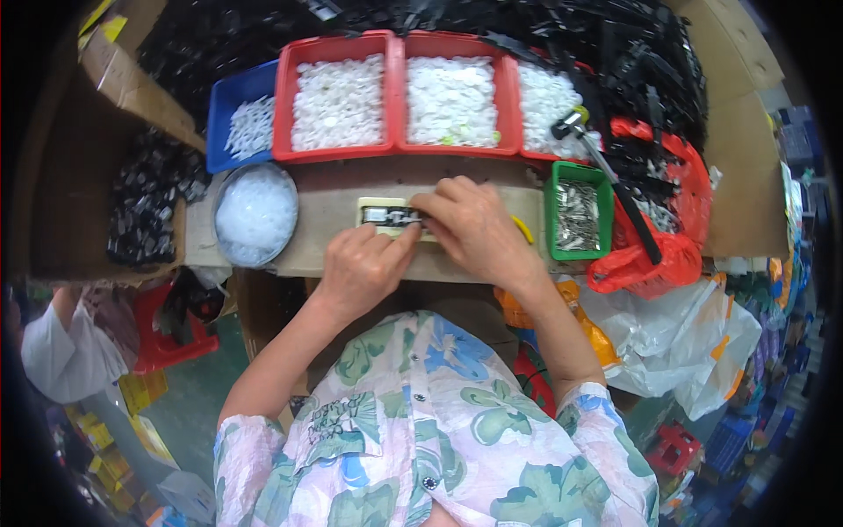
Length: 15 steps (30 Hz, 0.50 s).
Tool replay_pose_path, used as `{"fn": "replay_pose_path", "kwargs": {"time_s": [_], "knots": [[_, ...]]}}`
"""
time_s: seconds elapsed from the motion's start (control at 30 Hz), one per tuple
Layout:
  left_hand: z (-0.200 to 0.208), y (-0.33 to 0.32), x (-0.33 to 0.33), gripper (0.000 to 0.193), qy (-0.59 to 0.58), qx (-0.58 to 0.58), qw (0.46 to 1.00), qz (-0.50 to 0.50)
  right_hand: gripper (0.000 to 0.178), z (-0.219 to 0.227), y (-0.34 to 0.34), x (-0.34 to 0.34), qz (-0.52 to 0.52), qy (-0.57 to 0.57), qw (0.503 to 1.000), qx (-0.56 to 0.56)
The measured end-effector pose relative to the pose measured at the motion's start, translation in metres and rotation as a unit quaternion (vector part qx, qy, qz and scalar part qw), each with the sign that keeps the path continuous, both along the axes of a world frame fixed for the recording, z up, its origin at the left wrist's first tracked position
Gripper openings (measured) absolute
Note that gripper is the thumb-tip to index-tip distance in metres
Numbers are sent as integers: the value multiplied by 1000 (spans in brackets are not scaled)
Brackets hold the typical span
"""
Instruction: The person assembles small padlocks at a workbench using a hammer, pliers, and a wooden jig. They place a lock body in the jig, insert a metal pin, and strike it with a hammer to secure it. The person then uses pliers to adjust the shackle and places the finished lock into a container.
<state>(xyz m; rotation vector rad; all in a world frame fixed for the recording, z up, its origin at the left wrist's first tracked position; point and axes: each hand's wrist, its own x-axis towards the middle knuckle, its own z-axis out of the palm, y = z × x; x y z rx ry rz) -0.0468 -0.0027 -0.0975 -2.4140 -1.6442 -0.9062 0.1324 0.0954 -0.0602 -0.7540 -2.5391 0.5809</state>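
On the cardboard-topped bench in front of me lies a small cream-coloured holder [379, 201]. A narrow black plastic part [392, 210] with white and silvery pieces in it sits inside the holder. My left hand [364, 266] is curled at its near edge, its index fingertip pressing near the right half of the part. My right hand [479, 230] arches over the right end, thumb and fingers closed on the part there. That end, and anything small in the fingertips, is hidden by my hands.
Red bins [397, 92] of white plastic pieces and a blue bin [214, 132] line the back, before heaped black parts [430, 16]. A round clear tub [219, 237] stands left. At right are a green bin [580, 255] of metal pins, a hammer [632, 208] and a red bag [645, 274].
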Motion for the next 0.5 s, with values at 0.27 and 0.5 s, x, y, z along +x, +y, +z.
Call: {"fn": "replay_pose_path", "kwargs": {"time_s": [0.27,0.5], "knots": [[8,2,2,30,-62,-46,997,4,18,42,23,92,-134,79,986,59],[11,0,0,30,-110,-59,992,-13,20,58,63,252,-412,-218,872,149]]}}
